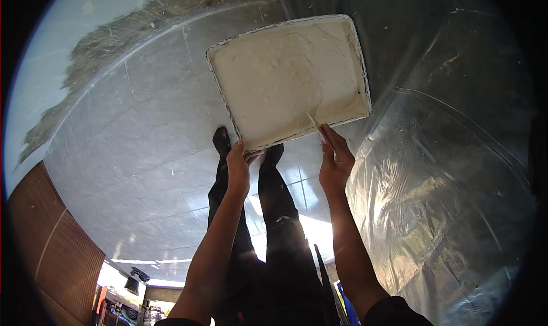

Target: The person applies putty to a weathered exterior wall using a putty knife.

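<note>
A large rectangular tray (pixel 227 115), its rim crusted with dried white stuff, is held out in front of me above the floor. A broad layer of smooth, cream-coloured paste (pixel 279 81), like plaster or filler, covers most of its bottom. My left hand (pixel 238 165) grips the near left corner, thumb up on the rim and fingers underneath. Over the near right edge, my right hand (pixel 337 159) is closed around a thin, flat, pale tool (pixel 312 120). Its tip reaches into the paste; the kind of tool is unclear, as the fingers cover its rear part.
Crinkled clear plastic sheeting (pixel 411 212) hangs or lies along the right. Grey tiles (pixel 142 149) form the floor beneath my feet. At upper left is a wall (pixel 114 46) with a rough brown patch beside pale coating. A brown ribbed panel (pixel 57 229) stands at lower left.
</note>
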Motion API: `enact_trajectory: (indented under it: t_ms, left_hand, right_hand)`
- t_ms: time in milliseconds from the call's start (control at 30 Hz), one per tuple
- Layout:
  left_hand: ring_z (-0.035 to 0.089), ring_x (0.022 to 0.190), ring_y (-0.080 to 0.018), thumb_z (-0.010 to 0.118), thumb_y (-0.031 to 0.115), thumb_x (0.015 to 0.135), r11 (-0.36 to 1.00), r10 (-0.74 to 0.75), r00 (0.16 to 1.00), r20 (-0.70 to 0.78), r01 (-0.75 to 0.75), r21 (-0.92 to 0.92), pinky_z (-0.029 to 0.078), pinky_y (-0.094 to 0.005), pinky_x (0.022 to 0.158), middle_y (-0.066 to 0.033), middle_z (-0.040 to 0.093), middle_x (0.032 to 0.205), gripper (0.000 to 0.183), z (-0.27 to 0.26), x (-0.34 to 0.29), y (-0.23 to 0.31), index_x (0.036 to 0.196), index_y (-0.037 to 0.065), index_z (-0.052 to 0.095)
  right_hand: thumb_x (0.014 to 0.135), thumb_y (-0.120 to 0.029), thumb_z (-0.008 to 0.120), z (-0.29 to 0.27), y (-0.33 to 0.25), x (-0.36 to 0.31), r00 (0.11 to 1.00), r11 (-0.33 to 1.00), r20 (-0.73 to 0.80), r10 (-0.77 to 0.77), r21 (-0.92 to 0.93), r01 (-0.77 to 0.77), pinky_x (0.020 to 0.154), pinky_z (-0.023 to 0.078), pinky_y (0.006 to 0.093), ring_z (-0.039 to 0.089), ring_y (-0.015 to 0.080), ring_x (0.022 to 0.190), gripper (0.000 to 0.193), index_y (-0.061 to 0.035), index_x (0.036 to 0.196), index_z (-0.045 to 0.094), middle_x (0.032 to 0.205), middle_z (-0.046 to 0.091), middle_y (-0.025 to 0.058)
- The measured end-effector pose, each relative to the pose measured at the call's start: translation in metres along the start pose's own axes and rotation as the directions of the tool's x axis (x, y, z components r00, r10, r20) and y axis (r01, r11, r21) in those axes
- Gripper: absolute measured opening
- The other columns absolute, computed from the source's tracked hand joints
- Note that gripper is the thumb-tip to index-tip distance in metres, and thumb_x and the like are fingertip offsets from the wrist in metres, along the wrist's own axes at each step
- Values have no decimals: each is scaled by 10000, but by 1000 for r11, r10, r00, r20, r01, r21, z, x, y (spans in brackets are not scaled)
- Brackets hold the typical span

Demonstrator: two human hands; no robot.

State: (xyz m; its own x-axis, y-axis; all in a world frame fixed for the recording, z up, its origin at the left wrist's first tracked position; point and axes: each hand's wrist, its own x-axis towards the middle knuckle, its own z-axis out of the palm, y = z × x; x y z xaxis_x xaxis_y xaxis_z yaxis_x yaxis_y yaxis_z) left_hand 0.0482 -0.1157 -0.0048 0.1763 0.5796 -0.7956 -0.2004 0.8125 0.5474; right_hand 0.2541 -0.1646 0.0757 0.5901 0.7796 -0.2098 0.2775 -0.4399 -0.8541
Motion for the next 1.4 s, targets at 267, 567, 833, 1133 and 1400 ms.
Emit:
enact_trajectory:
  t_ms: [267, 567, 833, 1133, 1400]
  left_hand:
    - [656, 1106, -277, 377, 377, 1070, 1000, -5, 1000, -26, 4, -23, 469, -423, 1030, -189, 665, 1194, 503, 3, 1, -2, 1287, -43, 548]
    - [664, 1103, -293, 346, 372, 1088, 999, 39, 999, -24, -40, -8, 485, -437, 1028, -203, 659, 1194, 506, 8, 1, -4, 1285, -52, 539]
    - [660, 1105, -293, 340, 381, 1090, 1000, 13, 1000, -14, -13, 19, 482, -439, 1034, -209, 649, 1211, 518, 7, 0, 1, 1301, -55, 524]
    - [657, 1103, -287, 346, 382, 1087, 1000, 0, 1000, -2, 0, 8, 477, -435, 1034, -202, 649, 1206, 509, 7, 0, 1, 1299, -46, 524]
    - [652, 1112, -292, 341, 378, 1085, 1000, -13, 1000, -16, 13, 3, 478, -442, 1036, -198, 646, 1218, 510, 8, 0, 2, 1299, -47, 523]
  right_hand:
    - [763, 127, 556, 7, 48, 4, 809, 688, 249, -532, -430, 585, 1113, 404, 485, 555, 338, 1294, 573, -71, 1287, 674, 1342, 638, 121]
    - [802, 41, 604, 16, 76, -11, 814, 580, 326, -480, -578, 574, 1191, 237, 528, 502, 208, 1375, 556, -166, 1317, 637, 1428, 596, 10]
    - [812, 53, 609, 18, 70, -23, 851, 596, 289, -439, -615, 517, 1199, 173, 523, 516, 153, 1361, 534, -177, 1292, 650, 1393, 624, -26]
    - [811, 62, 601, 13, 68, -39, 866, 608, 290, -407, -622, 494, 1190, 203, 486, 512, 159, 1368, 535, -169, 1291, 653, 1393, 626, -19]
    - [829, 73, 577, 12, 68, -46, 874, 662, 302, -381, -571, 486, 1185, 209, 480, 509, 231, 1380, 521, -122, 1308, 646, 1407, 620, 62]
